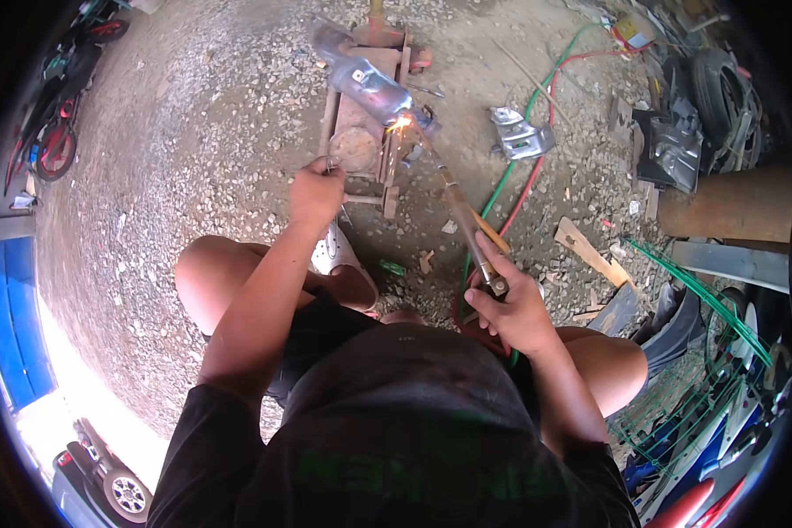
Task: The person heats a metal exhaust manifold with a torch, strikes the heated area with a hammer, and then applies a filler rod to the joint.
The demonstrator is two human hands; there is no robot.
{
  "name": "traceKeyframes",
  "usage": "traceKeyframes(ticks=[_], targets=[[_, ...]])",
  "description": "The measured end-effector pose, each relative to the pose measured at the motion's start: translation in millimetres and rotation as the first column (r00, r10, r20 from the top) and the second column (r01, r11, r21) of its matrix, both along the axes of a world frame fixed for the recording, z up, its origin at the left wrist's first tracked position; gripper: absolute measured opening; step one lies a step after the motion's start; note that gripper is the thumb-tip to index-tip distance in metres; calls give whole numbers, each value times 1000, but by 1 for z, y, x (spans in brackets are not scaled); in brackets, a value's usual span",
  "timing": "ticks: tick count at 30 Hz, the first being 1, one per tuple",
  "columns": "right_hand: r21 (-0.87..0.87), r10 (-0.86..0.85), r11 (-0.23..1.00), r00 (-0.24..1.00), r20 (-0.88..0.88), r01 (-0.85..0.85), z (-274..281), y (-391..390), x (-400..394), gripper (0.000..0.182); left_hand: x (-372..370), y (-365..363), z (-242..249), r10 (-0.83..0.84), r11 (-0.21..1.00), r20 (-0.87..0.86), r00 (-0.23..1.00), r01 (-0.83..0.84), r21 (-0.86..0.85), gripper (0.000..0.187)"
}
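My right hand [512,304] grips the handle end of a gas torch [456,198], its long tube slanting up and left. Bright flame and sparks [400,122] burn at its tip, against the lower end of a metal exhaust pipe section [370,86] with a swollen middle. That section lies tilted across a rusty floor jack [361,114]. My left hand [317,195] is closed near the jack's left side, below the exhaust piece. A thin wire-like bit shows at its fingertips, too small to name.
Green hose [504,180] and red hose [530,167] run over the gravel at right. A bent metal shield [521,134] lies beside them. Scrap, a tyre [717,84] and a rusty cylinder [730,211] crowd the right side. Motorcycles [57,145] stand far left.
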State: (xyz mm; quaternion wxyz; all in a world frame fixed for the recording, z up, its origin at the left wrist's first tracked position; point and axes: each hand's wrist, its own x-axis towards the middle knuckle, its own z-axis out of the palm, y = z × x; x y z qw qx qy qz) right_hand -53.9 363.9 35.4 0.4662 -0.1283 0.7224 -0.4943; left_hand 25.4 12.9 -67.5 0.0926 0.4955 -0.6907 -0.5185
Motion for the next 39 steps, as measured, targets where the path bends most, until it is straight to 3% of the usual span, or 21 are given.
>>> traceKeyframes(ticks=[31, 39], targets=[[30, -12, 999, 1000, -7, 12, -8, -4, -1, 65, -3, 4, 2, -36, 996, 9, 999, 36, -80, 33], [40, -13, 999, 1000, -4, 13, -7, -3, -2, 64, -4, 0, -6, -22, 999, -14, 1000, 22, -28, 33]])
